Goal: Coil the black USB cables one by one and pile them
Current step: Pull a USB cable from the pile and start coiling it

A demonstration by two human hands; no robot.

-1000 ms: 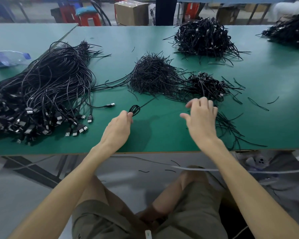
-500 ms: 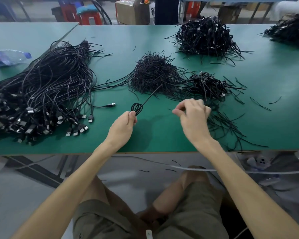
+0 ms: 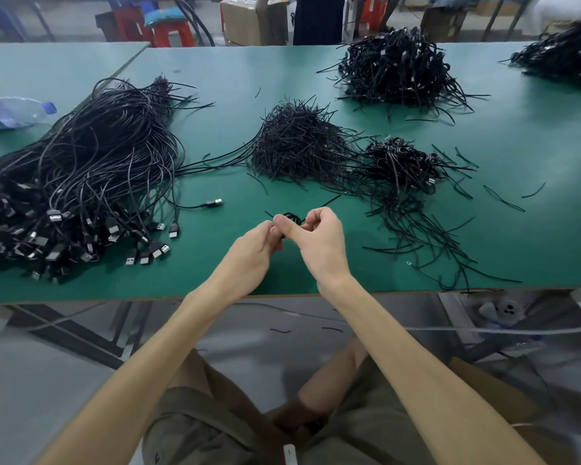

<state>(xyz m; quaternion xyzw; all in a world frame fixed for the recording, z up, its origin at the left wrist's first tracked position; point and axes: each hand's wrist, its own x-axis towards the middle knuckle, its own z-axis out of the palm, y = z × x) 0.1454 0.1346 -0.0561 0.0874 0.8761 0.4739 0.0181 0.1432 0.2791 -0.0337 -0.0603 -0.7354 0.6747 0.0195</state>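
Green tabletop (image 3: 235,72) runs under and beyond both grips. Big bundle of loose black USB cables (image 3: 91,169) lies well left of the left grip, plugs fanned toward the near edge. One stray plug (image 3: 213,203) lies between the bundle and the grips. Large pile of coiled cables (image 3: 396,68) sits far beyond the right grip, and another pile (image 3: 564,55) is at the far right corner. Heap of short black ties (image 3: 296,146) is straight ahead of both grips. Loose ties trail from it to the right of the right grip. Small pile of coiled cables (image 3: 399,162) sits ahead and right of the right grip, touching the tie heap's edge. Plastic bottle (image 3: 10,112) lies on its side far left, beyond the bundle.

Left grip (image 3: 252,250) and right grip (image 3: 319,239) meet just above the tabletop near its front edge, thumbs touching. Both are closed on the small coiled cable (image 3: 291,217). Left pinches it between thumb and fingertips; right has its fingers curled and pinches the coil's right side. The coil is held between the two grips, only its top loops showing. A thin black strand sticks out up-right past the right grip's fingers; cannot tell whether it is tie or cable end.
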